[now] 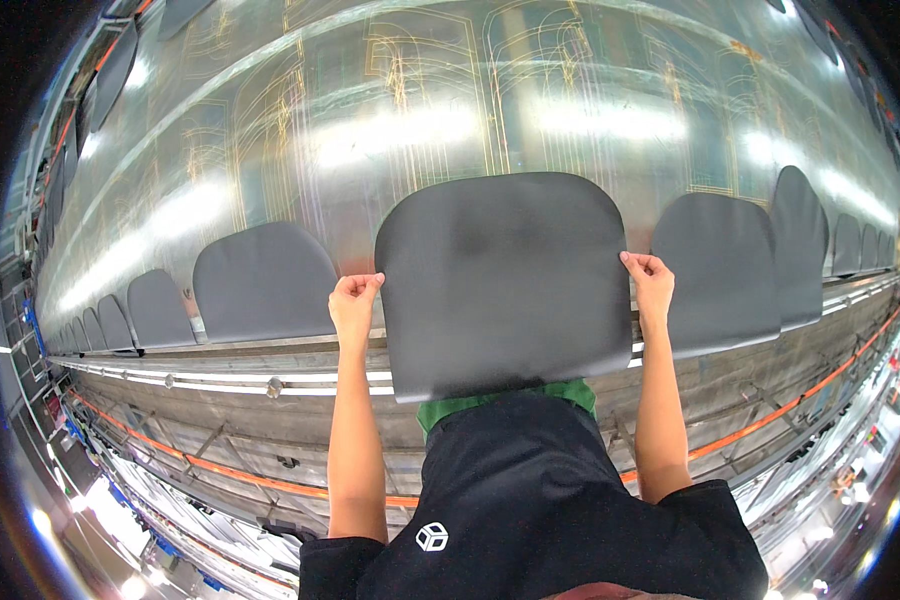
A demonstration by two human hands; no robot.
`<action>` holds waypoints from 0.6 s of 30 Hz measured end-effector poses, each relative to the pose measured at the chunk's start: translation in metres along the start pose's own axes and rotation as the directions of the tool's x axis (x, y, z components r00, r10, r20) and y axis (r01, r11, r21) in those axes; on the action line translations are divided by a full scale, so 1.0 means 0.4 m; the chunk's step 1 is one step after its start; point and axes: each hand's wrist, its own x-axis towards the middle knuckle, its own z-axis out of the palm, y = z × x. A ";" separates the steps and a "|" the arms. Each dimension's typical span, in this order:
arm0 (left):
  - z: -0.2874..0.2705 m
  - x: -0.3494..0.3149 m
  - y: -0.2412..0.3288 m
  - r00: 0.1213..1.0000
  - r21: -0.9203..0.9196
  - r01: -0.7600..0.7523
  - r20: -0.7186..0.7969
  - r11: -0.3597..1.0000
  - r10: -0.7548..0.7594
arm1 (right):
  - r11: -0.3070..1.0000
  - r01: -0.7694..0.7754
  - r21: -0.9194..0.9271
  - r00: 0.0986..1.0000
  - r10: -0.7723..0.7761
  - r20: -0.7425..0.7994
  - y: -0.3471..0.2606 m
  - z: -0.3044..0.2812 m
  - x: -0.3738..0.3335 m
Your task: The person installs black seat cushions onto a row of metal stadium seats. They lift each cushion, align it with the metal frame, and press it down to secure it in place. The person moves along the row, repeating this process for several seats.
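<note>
A dark grey panel [505, 280], flat and smooth with rounded far corners and a straight near edge, is in front of my body at the table's near side. My left hand [355, 305] pinches its left edge between thumb and fingers. On the opposite edge, at about the same height, my right hand [650, 285] has a like pinch. The panel's near edge overhangs the table edge and covers part of my green garment. Whether its far part rests on the table or is lifted, I cannot tell.
Similar grey panels [265, 285] line the near edge to the left. More panels [715, 270] lie to the right, one beside a taller narrow panel [800, 250]. The shiny table [420, 80] carries yellowish curved lines. Along its front run a metal rail [220, 383] and an orange bar [270, 483].
</note>
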 end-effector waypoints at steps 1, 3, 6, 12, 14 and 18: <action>-0.001 -0.001 0.000 1.000 0.002 0.000 0.000 1.000 0.000 | 1.000 0.015 0.020 1.000 -0.015 -0.003 -0.005 0.000 -0.002; -0.001 -0.003 0.015 1.000 -0.002 -0.010 0.000 1.000 0.010 | 0.997 0.042 0.062 0.999 -0.041 -0.016 -0.011 -0.002 -0.009; 0.002 -0.005 0.021 1.000 -0.019 -0.010 -0.011 1.000 0.010 | 1.000 0.021 0.020 1.000 -0.020 -0.006 -0.001 -0.004 -0.004; -0.002 -0.008 0.008 1.000 -0.063 0.007 0.000 0.998 -0.007 | 0.998 0.060 0.015 0.998 -0.060 -0.018 0.014 0.005 0.001; -0.004 -0.008 0.005 1.000 -0.085 0.002 0.008 0.996 -0.001 | 0.998 0.054 0.042 0.998 -0.054 -0.022 0.012 0.004 -0.003; -0.001 -0.008 0.004 1.000 -0.076 -0.005 -0.003 0.997 0.005 | 0.996 0.028 0.080 0.999 -0.026 -0.024 0.010 0.002 -0.003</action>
